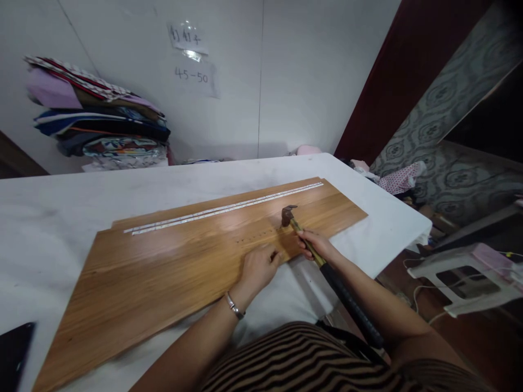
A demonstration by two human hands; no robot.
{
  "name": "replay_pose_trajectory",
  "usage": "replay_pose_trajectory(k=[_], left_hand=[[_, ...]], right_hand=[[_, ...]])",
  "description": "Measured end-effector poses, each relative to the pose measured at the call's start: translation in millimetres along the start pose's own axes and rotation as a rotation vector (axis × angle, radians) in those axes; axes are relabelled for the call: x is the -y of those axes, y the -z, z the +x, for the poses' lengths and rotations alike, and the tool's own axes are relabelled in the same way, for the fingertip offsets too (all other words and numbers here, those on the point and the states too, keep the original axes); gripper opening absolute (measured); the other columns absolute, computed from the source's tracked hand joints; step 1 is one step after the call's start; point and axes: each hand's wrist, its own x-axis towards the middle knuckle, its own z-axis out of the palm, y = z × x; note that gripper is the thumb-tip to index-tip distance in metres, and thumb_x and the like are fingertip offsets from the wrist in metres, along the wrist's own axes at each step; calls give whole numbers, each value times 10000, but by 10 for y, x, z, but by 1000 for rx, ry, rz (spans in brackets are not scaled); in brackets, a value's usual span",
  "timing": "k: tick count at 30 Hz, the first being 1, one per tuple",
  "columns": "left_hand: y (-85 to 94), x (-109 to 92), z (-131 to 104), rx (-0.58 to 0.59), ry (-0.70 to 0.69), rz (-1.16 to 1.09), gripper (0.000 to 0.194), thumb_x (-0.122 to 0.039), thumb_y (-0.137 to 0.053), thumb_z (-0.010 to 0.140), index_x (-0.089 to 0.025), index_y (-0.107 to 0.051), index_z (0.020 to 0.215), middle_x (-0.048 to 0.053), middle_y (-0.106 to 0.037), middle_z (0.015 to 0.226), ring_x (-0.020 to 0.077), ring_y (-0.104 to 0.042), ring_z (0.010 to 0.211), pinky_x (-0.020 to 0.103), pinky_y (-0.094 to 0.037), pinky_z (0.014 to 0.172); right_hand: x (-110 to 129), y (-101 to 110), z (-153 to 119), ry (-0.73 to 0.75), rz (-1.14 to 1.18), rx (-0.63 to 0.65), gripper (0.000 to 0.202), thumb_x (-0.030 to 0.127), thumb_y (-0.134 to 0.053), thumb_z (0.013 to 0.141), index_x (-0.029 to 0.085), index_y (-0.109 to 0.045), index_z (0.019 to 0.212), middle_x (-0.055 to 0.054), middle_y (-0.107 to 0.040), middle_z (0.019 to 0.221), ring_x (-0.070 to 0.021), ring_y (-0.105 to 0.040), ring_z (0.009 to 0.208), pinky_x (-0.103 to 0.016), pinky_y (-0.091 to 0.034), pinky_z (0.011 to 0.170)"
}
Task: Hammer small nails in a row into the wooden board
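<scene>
A claw hammer has a dark head, a yellowish shaft and a long black grip. My right hand is closed round the shaft, a little below the head, and the hammer's head is low over a wooden board. A row of several small nails stands in the board, left of the hammer's head. My left hand rests on the board near its front edge, just below the row. Its fingers are curled in, and whether they hold something is hidden. A bracelet is on that wrist.
Two pale strips lie along the board's far side. The board rests on a white-covered table. Folded fabrics are stacked at the back left; a dark flat object is at the near left. A white stool stands right.
</scene>
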Motion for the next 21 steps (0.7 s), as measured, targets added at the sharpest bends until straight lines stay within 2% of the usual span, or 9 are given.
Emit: replay_pose_trajectory(k=[5,21], left_hand=[[2,3,-2,-2,-9,-21,194,-296,-496,863,-194,-615,748,3,-626,699,137,-550,651,244,-324,591],[6,8,-15,25,6,-60,186,-295,-490,871,-197,-626,790,5,-639,733,134,-549,670,240,-333,599]], right_hand=[[40,30,-22,28,1,-4,360,431,-632,697,168,-521,916,93,-460,510,-49,-358,281,-180,-241,262],[9,21,-34,-1,8,45,312,429,-638,699,181,-501,830,89,-462,495,-45,-351,274,-179,-237,260]])
